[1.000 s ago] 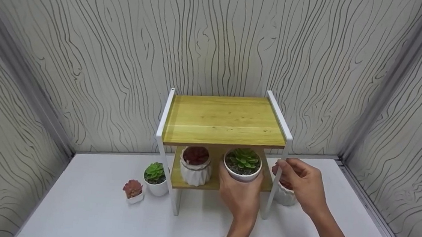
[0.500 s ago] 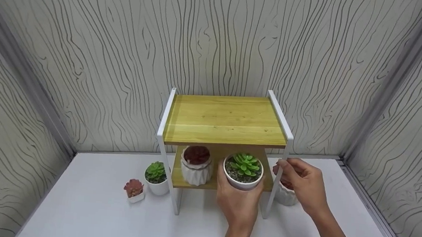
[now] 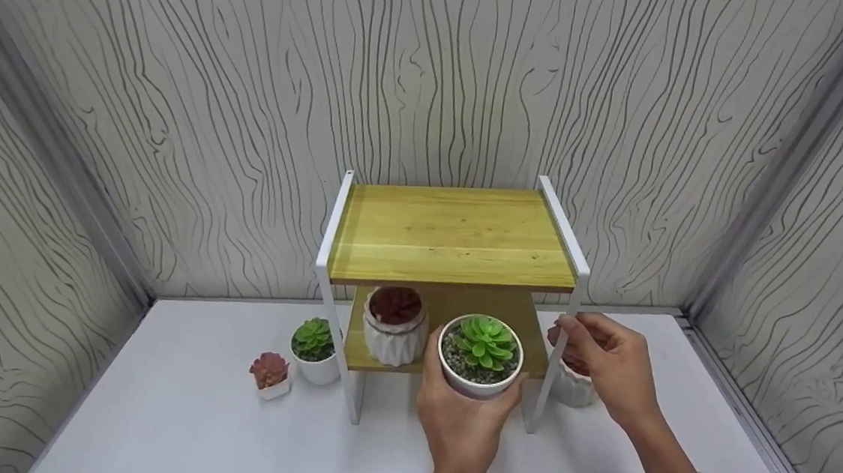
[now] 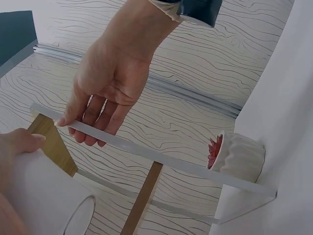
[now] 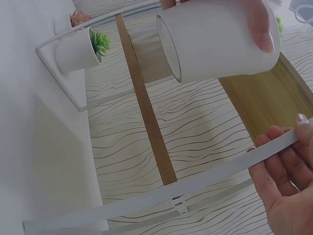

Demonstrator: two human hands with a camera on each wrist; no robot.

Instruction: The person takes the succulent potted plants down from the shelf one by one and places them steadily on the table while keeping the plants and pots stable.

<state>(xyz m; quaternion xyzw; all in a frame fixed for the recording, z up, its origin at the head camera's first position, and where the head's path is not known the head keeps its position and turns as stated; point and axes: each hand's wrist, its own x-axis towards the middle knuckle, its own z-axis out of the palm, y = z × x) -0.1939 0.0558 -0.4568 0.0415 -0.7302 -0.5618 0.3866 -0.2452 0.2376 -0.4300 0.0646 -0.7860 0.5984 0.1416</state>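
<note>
My left hand (image 3: pixel 459 427) holds a white round pot with a green succulent (image 3: pixel 484 343), thumb and fingers around its sides. The pot is in front of the lower board of a two-tier wooden shelf (image 3: pixel 459 232); in the right wrist view the white pot (image 5: pixel 220 41) appears lifted, its base visible. With thumb and fingertips, my right hand (image 3: pixel 618 365) pinches the shelf's white right front leg (image 4: pixel 132 145). On the lower board, at the left, stands a ribbed white pot with a dark red succulent (image 3: pixel 394 328).
Left of the shelf, a white pot with a green succulent (image 3: pixel 317 352) and a small pinkish-red succulent (image 3: pixel 271 375) stand on the white table (image 3: pixel 189 414). A ribbed white pot with a red plant (image 4: pixel 239 156) stands to the right, partly behind my right hand in the head view.
My left hand has drawn the green succulent's pot away from the shelf, toward me and slightly left. The right hand keeps its pinch on the leg.
</note>
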